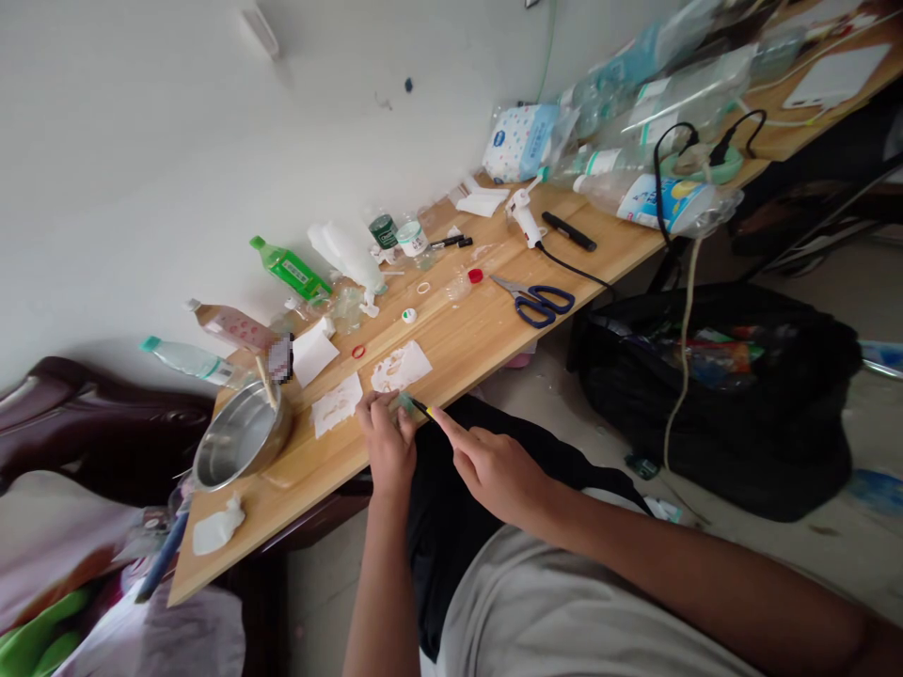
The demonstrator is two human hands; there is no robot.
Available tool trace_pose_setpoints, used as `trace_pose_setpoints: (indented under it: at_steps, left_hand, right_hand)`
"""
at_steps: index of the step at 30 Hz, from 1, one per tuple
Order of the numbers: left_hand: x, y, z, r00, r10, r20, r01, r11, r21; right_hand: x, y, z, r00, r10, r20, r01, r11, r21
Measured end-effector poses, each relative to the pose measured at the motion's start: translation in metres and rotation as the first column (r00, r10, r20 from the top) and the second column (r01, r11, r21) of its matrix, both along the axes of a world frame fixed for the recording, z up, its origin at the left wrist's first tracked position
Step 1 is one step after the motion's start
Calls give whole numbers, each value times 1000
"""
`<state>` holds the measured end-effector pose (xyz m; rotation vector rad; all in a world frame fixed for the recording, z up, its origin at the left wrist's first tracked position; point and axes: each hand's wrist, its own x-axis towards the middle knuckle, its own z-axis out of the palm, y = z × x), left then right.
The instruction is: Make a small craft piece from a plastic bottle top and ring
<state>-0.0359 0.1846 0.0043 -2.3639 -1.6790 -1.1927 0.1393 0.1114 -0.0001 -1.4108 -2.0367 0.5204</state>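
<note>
At the table's front edge, my left hand (388, 440) is closed round a small, pale green see-through plastic piece (405, 401). My right hand (498, 470) grips a thin black tool with a yellow part (421, 407), its index finger stretched along it. The tool's tip meets the plastic piece; its exact kind is too small to tell. Just beyond my left hand lie two white paper sheets with brownish smears, one at the right (403, 367) and one at the left (337, 404). A red ring (358, 352) and a white cap (409, 316) lie further back.
Blue-handled scissors (543, 305), a white glue gun (523, 221) and a black stick-shaped object (568, 230) lie to the right. A metal basin (204, 470) stands left. Several bottles, including a green one (289, 268), line the wall. A black bag (762, 451) sits on the floor.
</note>
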Motion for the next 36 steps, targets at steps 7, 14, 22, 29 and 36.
trace_pose_setpoints:
  at_steps: [7,14,22,29,36]
  left_hand:
    - [8,-2,-1,999,47,-17,-47,998,29]
    - [11,-2,-5,996,85,-39,-83,995,52]
    - [12,-2,-7,993,110,-46,-107,992,60]
    - [12,0,-6,992,121,-41,-119,992,41]
    - [11,0,-3,990,138,-19,-138,990,12]
  right_hand:
    - [7,9,-4,998,26,-61,-23,999,41]
    - [28,33,-5,977,131,-167,-116,989,96]
    - [31,36,-8,976,143,-162,-128,987,99]
    - [26,34,-11,978,152,-145,-138,985,106]
    - [24,38,-14,981,161,-110,-150,983,105]
